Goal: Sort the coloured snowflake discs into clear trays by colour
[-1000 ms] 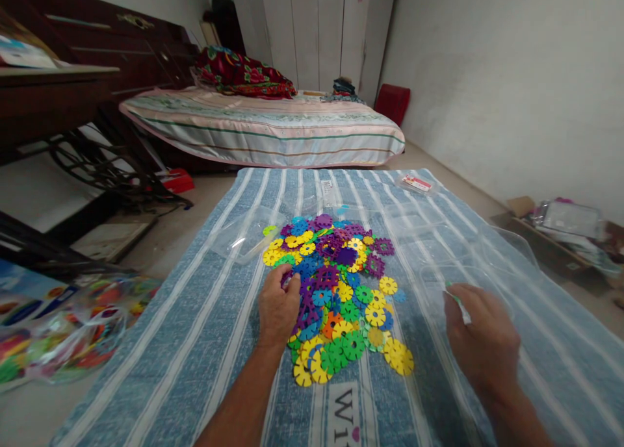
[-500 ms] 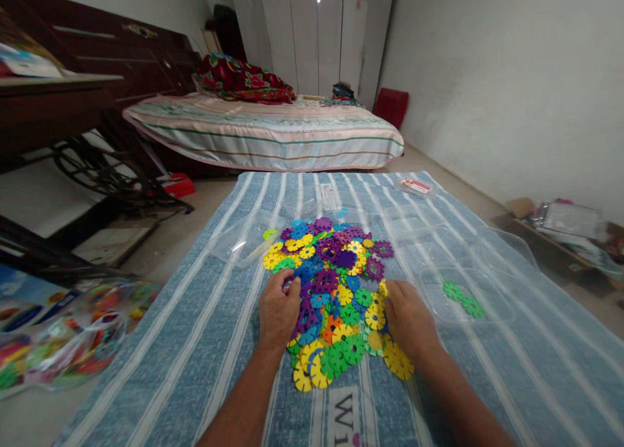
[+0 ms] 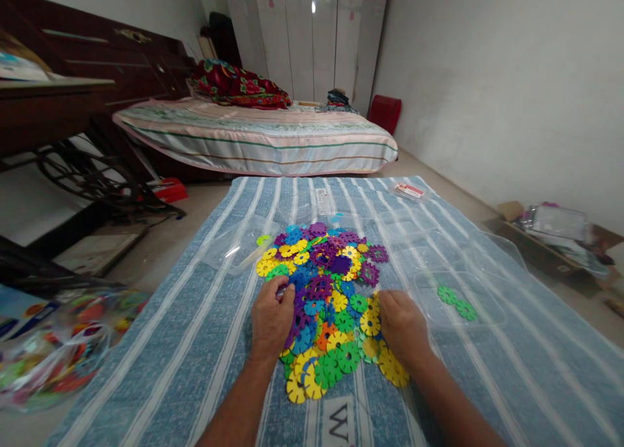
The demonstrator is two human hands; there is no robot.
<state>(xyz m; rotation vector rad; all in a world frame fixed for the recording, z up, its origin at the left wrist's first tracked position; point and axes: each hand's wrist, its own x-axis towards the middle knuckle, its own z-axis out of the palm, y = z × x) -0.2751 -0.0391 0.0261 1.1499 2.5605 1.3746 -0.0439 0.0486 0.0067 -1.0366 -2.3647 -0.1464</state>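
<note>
A heap of slotted plastic disc pieces (image 3: 337,301) in yellow, green, blue, purple and orange lies on the striped cloth. At its left edge is my left hand (image 3: 272,314), thumb and index finger bent together with a bit of purple between them; what it grips, if anything, is not clear. My right hand (image 3: 403,323) rests against the heap's right edge, fingers curled down beside yellow discs (image 3: 370,318). Its fingertips are hidden. Two joined green discs (image 3: 457,302) lie in a clear plastic lid or tray (image 3: 487,323) to the right.
Clear plastic containers (image 3: 234,242) stand behind the heap, left and right. A small packet with a red-and-white label (image 3: 408,190) lies near the cloth's far edge. Beyond are a bed (image 3: 263,141), a sewing-machine table (image 3: 58,96), bagged toys (image 3: 58,362) and a cardboard box (image 3: 550,245).
The whole view has shifted slightly. My right hand's fingers have curled in more, and the yellow piece that showed at their tips is now mostly out of sight. My left hand keeps its place.
</note>
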